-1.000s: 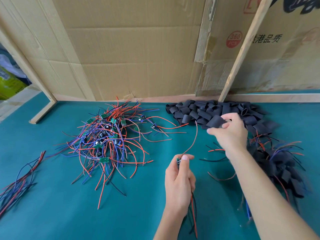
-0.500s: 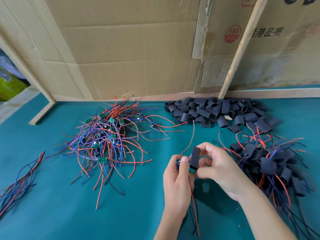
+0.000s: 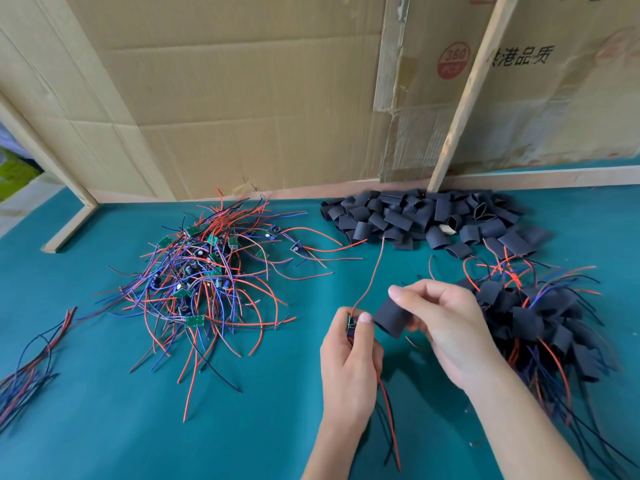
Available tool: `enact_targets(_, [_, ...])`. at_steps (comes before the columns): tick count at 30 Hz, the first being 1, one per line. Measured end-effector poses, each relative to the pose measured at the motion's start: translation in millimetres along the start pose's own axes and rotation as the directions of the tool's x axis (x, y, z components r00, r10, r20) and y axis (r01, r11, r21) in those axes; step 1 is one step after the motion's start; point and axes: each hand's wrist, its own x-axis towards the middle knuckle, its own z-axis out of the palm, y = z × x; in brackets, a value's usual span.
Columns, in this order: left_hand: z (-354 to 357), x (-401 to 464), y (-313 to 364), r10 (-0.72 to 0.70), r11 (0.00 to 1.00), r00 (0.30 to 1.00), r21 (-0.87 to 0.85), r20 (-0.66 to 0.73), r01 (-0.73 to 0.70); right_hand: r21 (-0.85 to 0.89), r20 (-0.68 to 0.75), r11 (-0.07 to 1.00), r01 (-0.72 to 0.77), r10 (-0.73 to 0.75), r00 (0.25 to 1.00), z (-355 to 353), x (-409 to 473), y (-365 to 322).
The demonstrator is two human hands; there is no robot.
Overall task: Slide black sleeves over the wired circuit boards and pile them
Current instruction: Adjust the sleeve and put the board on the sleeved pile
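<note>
My left hand point(image 3: 348, 365) pinches a small wired circuit board point(image 3: 351, 322); one red wire arcs up from it and more wires trail down past my wrist. My right hand point(image 3: 446, 327) holds a black sleeve point(image 3: 393, 317) between thumb and fingers, its open end right beside the board, close to my left thumb. A tangled pile of bare wired boards point(image 3: 201, 271) lies to the left. Loose black sleeves point(image 3: 415, 216) are heaped at the back. A pile of sleeved boards point(image 3: 540, 317) sits at the right.
The work surface is a teal mat point(image 3: 104, 427). Cardboard walls point(image 3: 242, 98) and a slanted wooden strip point(image 3: 464, 98) close off the back. A bundle of loose wires point(image 3: 31, 362) lies at the far left edge.
My right hand took a sleeve from the back heap, carried it down to my left hand, and turned it so its open end faces the board. The left hand stayed put.
</note>
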Motion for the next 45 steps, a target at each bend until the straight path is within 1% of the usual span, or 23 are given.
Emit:
enact_targets(3, [0,0,-1,0.009,1.0,1.0,-0.006,-0.005,-0.009,-0.119,-0.172,0.989,0.093,-0.113,0.979,-3,2,1])
enact_targets(4, [0,0,-1,0.011,1.0,1.0,-0.003,-0.003,-0.011,-0.153,-0.19,0.981,0.118,-0.146,0.971,-1,1,1])
enact_targets(5, [-1,0,-1,0.013,1.0,1.0,0.002,0.001,-0.013,-0.169,-0.174,0.977,0.132,-0.161,0.971,1,0,1])
enact_targets(6, [-1,0,-1,0.014,1.0,1.0,0.011,0.004,-0.014,-0.167,-0.127,0.976,0.138,-0.16,0.979,5,-2,1])
enact_targets(8, [-1,0,0,0.02,1.0,1.0,0.021,0.001,-0.02,-0.117,0.015,0.984,0.132,-0.131,0.991,12,-6,0])
enact_targets(11, [-1,-1,2,0.023,1.0,0.999,-0.013,-0.024,-0.023,0.012,0.193,0.999,0.049,-0.05,0.98,7,-7,-5])
enact_targets(13, [-1,-1,2,0.023,0.999,0.999,-0.025,-0.026,-0.024,0.012,0.27,1.0,0.025,-0.028,0.963,-2,-6,-6])
enact_targets(16, [-2,-1,0,0.015,1.0,1.0,-0.02,-0.003,-0.015,0.048,0.3,0.999,0.001,-0.015,0.954,-10,-6,-7])
enact_targets(19, [-3,-1,2,0.003,1.0,1.0,-0.015,0.017,-0.002,0.141,0.3,0.989,-0.037,-0.007,0.954,-8,-6,-7])
enact_targets(21, [-3,-1,3,-0.001,0.999,1.0,-0.045,0.024,0.002,0.196,0.314,0.977,-0.081,0.016,0.949,-6,-7,-7])
enact_targets(26, [-3,-1,3,-0.023,0.992,0.999,-0.125,0.046,0.029,0.187,0.32,0.973,-0.135,0.07,0.945,-5,-7,-6])
enact_targets(28, [-3,-1,3,-0.017,0.994,0.998,-0.11,0.057,0.023,0.165,0.309,0.977,-0.136,0.079,0.948,-4,-8,-6])
enact_targets(30, [-3,-2,3,0.007,0.998,0.998,-0.058,0.06,-0.003,0.152,0.228,0.984,-0.088,0.052,0.972,-5,-7,-8])
enact_targets(32, [-4,-2,3,0.035,0.999,0.997,-0.021,0.066,-0.033,0.155,0.036,0.987,0.03,-0.036,0.999,-9,-5,-12])
enact_targets(33, [-5,-2,3,0.045,0.999,0.997,-0.015,0.07,-0.044,0.164,-0.077,0.981,0.102,-0.091,0.993,-13,-3,-15])
enact_targets(35, [-5,-3,4,0.058,0.998,0.995,-0.013,0.084,-0.057,0.143,-0.275,0.962,0.234,-0.188,0.943,-24,2,-18])
enact_targets(37, [-4,-4,6,0.067,0.998,0.992,-0.013,0.108,-0.067,0.058,-0.399,0.953,0.296,-0.249,0.882,-32,6,-19])
enact_targets(40, [-4,-6,8,0.069,0.998,0.988,-0.014,0.142,-0.068,0.015,-0.473,0.943,0.333,-0.286,0.833,-35,9,-17])
enact_targets(43, [-4,-6,8,0.05,0.999,0.988,-0.006,0.147,-0.05,-0.029,-0.53,0.933,0.359,-0.319,0.786,-36,10,-16])
enact_targets(45, [-4,-6,9,0.033,0.999,0.989,-0.003,0.145,-0.033,-0.038,-0.541,0.929,0.369,-0.33,0.774,-37,9,-16])
